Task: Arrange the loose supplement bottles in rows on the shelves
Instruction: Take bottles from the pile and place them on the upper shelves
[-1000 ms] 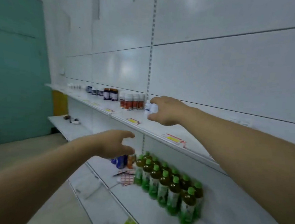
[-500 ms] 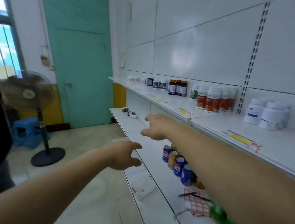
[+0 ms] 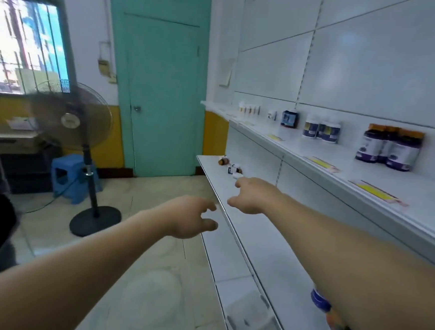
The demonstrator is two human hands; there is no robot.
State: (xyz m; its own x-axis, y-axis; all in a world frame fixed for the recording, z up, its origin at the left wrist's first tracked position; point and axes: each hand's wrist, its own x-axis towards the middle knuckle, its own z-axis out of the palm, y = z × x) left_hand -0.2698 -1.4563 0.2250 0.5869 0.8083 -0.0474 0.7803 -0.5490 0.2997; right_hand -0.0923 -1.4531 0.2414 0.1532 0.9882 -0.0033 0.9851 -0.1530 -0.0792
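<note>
Several small loose bottles [image 3: 231,166] lie scattered at the far left end of the middle white shelf [image 3: 254,240]. My right hand [image 3: 250,196] reaches over that shelf toward them, fingers loosely spread and holding nothing, its fingertips just short of the nearest white bottle. My left hand [image 3: 189,217] hovers beside the shelf's front edge, fingers relaxed and empty. On the upper shelf [image 3: 341,159] stand rows of bottles: dark purple-labelled ones [image 3: 389,148], white blue-labelled ones [image 3: 322,127], a dark blue jar [image 3: 289,118] and tiny pale bottles [image 3: 248,108].
A standing fan [image 3: 83,138] and a blue stool [image 3: 72,177] stand on the tiled floor at left, before a teal door [image 3: 163,82]. Drink cans [image 3: 330,309] sit low on the shelf under my right forearm. A person in dark clothing is at the left edge.
My view has swung left along the shelving. My right hand left the white bottle on the upper shelf, dropped to the middle shelf and moved toward the loose bottles. My left hand stayed empty.
</note>
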